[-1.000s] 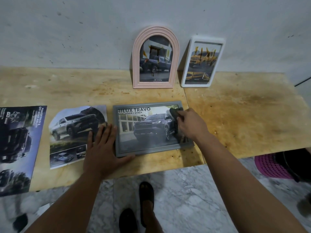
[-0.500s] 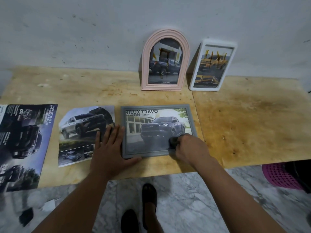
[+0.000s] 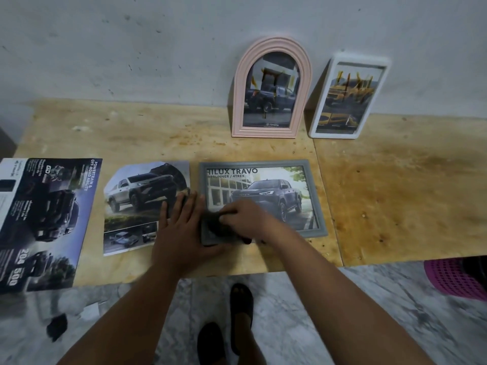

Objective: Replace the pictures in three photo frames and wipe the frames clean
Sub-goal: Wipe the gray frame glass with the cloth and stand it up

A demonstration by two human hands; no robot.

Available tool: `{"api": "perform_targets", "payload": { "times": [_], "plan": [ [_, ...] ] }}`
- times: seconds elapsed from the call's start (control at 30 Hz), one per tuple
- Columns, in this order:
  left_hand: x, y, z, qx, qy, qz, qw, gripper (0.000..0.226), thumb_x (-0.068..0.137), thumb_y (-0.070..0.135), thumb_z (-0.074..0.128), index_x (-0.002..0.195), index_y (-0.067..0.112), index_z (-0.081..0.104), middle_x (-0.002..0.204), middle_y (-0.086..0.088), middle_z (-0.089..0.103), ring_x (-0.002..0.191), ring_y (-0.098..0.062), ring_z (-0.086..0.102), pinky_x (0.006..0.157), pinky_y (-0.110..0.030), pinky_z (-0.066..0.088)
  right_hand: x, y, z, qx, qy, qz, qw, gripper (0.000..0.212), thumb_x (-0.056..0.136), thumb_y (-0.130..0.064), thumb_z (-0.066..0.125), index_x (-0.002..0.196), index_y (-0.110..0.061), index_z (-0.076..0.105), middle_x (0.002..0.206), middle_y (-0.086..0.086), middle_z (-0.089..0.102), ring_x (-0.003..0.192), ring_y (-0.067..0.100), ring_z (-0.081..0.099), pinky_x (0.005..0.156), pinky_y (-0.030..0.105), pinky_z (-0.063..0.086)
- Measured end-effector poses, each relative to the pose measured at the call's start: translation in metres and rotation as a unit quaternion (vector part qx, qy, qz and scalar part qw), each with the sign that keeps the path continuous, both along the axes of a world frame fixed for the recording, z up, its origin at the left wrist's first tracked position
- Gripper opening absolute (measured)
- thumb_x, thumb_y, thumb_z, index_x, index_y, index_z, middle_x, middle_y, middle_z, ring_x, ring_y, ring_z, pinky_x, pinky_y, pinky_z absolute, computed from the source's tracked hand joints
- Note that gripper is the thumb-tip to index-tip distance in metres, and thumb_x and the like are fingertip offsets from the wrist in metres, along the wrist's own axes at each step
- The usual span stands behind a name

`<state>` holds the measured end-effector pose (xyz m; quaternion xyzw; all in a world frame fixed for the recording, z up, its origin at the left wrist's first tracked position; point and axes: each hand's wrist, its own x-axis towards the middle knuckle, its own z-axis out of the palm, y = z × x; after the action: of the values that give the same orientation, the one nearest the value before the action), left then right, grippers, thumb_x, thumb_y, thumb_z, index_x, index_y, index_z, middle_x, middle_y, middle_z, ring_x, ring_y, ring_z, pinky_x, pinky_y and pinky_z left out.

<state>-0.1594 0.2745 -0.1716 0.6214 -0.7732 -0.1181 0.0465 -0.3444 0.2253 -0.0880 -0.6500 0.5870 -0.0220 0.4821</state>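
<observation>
A grey photo frame [image 3: 313, 196] with a dark pickup picture lies flat near the front edge of the wooden table [image 3: 395, 191]. My right hand [image 3: 250, 219] presses a dark cloth [image 3: 218, 225] onto the frame's lower left corner. My left hand [image 3: 179, 230] lies flat, fingers spread, against the frame's left side and partly on a loose truck picture [image 3: 139, 201]. A pink arched frame [image 3: 272, 88] and a white frame [image 3: 347, 96] lean upright against the wall at the back, each with a picture in it.
A dark car brochure [image 3: 42, 219] lies at the table's left end, overhanging the front edge. A pink basket [image 3: 453, 277] stands on the marble floor at the right. My sandalled feet [image 3: 232, 325] are below the table edge. A dark scrap [image 3: 56, 326] lies on the floor at left.
My right hand has swept the cloth from the frame's upper right, down to its lower right, then across to its lower left corner. My left hand has stayed at the frame's left side.
</observation>
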Motion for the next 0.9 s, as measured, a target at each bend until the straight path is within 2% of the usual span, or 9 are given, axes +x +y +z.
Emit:
{"api": "perform_targets", "payload": {
  "times": [0.07,0.13,0.23,0.33,0.4,0.63,0.73,0.8,0.9],
  "plan": [
    [-0.001,0.0,0.002,-0.003,0.008,0.004,1.0,0.124,0.07,0.099,0.038,0.161,0.015,0.021,0.168,-0.005,0.019,0.157,-0.024,0.003,0.124,-0.06,0.007,-0.029,-0.011,0.016,0.025,-0.076,-0.14,0.987,0.019,0.098,-0.011,0.06,0.107,-0.012,0.077,0.086,0.016,0.073,0.063,0.022,0.063,0.052,0.022,0.05],
    [-0.001,0.001,0.004,0.004,0.001,0.004,1.0,0.125,0.071,0.1,0.034,0.162,0.016,0.015,0.169,-0.004,0.012,0.157,-0.022,-0.004,0.124,-0.058,0.004,-0.068,-0.025,0.021,-0.034,-0.062,-0.233,0.97,0.02,0.099,-0.013,0.059,0.108,-0.015,0.077,0.085,0.012,0.072,0.061,0.019,0.064,0.053,0.024,0.05],
    [-0.001,0.001,0.005,0.01,-0.01,0.004,1.0,0.126,0.071,0.101,0.029,0.162,0.016,0.01,0.17,-0.003,0.008,0.157,-0.022,-0.008,0.125,-0.057,0.002,-0.118,-0.045,0.005,-0.175,0.151,-0.2,0.952,0.03,0.099,-0.02,0.055,0.124,-0.015,0.073,0.102,0.012,0.073,0.076,0.025,0.064,0.068,0.03,0.047],
    [-0.001,0.0,0.004,0.011,-0.008,0.007,1.0,0.126,0.071,0.1,0.031,0.162,0.016,0.012,0.17,-0.003,0.009,0.157,-0.021,-0.007,0.124,-0.058,0.003,-0.131,-0.044,-0.016,-0.166,0.292,-0.129,0.933,0.031,0.1,-0.025,0.05,0.121,-0.012,0.07,0.121,0.016,0.059,0.076,0.027,0.054,0.071,0.034,0.046],
    [-0.001,0.0,0.003,0.01,-0.009,0.007,1.0,0.126,0.07,0.1,0.032,0.162,0.016,0.013,0.17,-0.003,0.009,0.157,-0.021,-0.006,0.124,-0.058,0.003,-0.12,-0.03,-0.027,-0.177,0.319,-0.108,0.925,0.03,0.101,-0.026,0.047,0.118,-0.013,0.068,0.128,0.013,0.051,0.084,0.031,0.059,0.074,0.038,0.05],
    [-0.001,-0.001,0.005,0.017,-0.011,0.005,1.0,0.126,0.071,0.1,0.03,0.162,0.017,0.009,0.17,-0.002,0.003,0.157,-0.021,-0.01,0.124,-0.058,0.002,-0.054,-0.006,-0.045,-0.231,0.251,-0.131,0.931,0.032,0.102,-0.027,0.047,0.127,-0.018,0.066,0.127,0.008,0.05,0.097,0.032,0.059,0.075,0.042,0.054],
    [-0.001,-0.001,0.004,0.016,-0.014,0.004,1.0,0.125,0.072,0.1,0.03,0.162,0.017,0.01,0.17,-0.003,0.005,0.157,-0.021,-0.009,0.124,-0.058,0.002,-0.041,-0.011,-0.043,-0.234,0.177,-0.009,0.956,0.035,0.102,-0.026,0.05,0.132,-0.019,0.065,0.13,0.005,0.051,0.102,0.03,0.06,0.083,0.045,0.055],
    [-0.001,0.0,0.003,0.015,-0.014,0.003,1.0,0.124,0.072,0.099,0.031,0.162,0.016,0.011,0.17,-0.003,0.006,0.157,-0.021,-0.008,0.124,-0.058,0.003,-0.044,-0.016,-0.037,-0.175,0.091,0.037,0.98,0.035,0.102,-0.023,0.054,0.134,-0.02,0.065,0.13,0.004,0.054,0.111,0.026,0.059,0.094,0.041,0.051],
    [0.0,0.0,0.003,0.015,-0.011,0.0,1.0,0.124,0.072,0.099,0.03,0.162,0.016,0.011,0.17,-0.002,0.005,0.157,-0.021,-0.008,0.124,-0.058,0.002,-0.068,-0.033,-0.022,-0.127,0.008,-0.102,0.987,0.031,0.1,-0.019,0.058,0.128,-0.022,0.071,0.124,0.004,0.066,0.113,0.022,0.06,0.095,0.029,0.044]
  ]
}}
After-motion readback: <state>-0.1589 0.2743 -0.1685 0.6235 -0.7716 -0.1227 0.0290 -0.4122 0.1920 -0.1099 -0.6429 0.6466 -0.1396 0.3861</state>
